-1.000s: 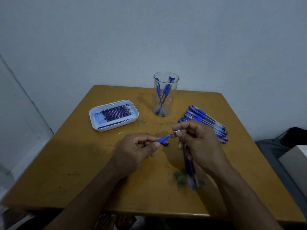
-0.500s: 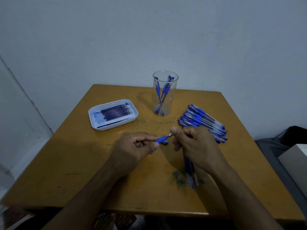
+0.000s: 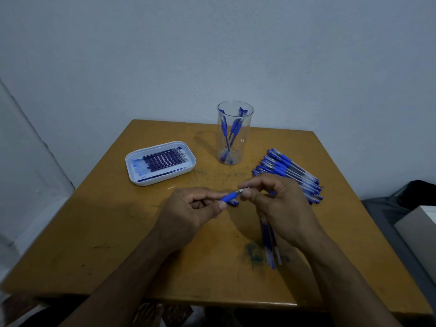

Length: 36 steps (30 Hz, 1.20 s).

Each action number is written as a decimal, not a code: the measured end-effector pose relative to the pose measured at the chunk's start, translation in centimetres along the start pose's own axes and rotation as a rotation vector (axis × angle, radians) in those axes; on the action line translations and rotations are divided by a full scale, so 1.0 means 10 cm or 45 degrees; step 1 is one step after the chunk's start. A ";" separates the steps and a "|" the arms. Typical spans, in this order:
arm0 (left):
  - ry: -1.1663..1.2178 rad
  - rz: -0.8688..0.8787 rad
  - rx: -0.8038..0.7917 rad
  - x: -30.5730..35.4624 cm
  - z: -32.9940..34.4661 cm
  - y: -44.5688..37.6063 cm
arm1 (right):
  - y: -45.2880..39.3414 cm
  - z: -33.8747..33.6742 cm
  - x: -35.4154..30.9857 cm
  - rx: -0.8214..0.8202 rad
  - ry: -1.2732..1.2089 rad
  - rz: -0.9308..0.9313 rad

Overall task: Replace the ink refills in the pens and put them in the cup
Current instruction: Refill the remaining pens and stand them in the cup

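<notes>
- We saw the left hand (image 3: 191, 211) curled round a pen (image 3: 230, 196), thumb and fingers gripping it just behind its blue grip so that the tip end pointed toward the other hand.
- The right hand (image 3: 278, 204) pinched the pen's metal tip between thumb and forefinger, its other fingers loosely bent above the table (image 3: 118, 232); the two hands met over the middle of the tabletop.
- A small blue piece (image 3: 233, 203) lay on the wood just under the pen (we could not tell what it was).
- Below the right hand, a few loose refills (image 3: 270, 246) lay side by side on the table, partly hidden by the wrist, beside a greenish ink stain (image 3: 252, 252).
- The clear cup (image 3: 234, 133) stood upright near the far edge of the table, with a few blue pens leaning inside it.
- To the right of the cup, a pile of pens (image 3: 287, 172) lay fanned out on the table, its near end just behind the right hand's knuckles.
- To the left of the cup, well apart from the hands, sat a white tray (image 3: 134, 161) holding a row of dark refills (image 3: 162, 159) laid parallel.
</notes>
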<state>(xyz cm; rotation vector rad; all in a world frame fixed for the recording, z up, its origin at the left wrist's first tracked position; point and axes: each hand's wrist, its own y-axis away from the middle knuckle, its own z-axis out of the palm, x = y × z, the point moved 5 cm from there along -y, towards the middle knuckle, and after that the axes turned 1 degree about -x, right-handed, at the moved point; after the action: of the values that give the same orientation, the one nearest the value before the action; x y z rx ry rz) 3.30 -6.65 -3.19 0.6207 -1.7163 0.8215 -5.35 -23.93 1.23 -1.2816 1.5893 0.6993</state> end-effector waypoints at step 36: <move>-0.011 -0.071 0.504 -0.11 -0.19 -0.06 | -0.23 0.37 0.05 -0.047 1.088 0.217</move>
<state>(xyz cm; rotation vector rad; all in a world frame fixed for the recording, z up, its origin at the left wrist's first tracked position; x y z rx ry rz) 5.16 -5.51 -3.75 0.9341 -1.5457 1.1310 -2.01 -21.59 -0.43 -1.5940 2.3931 0.2700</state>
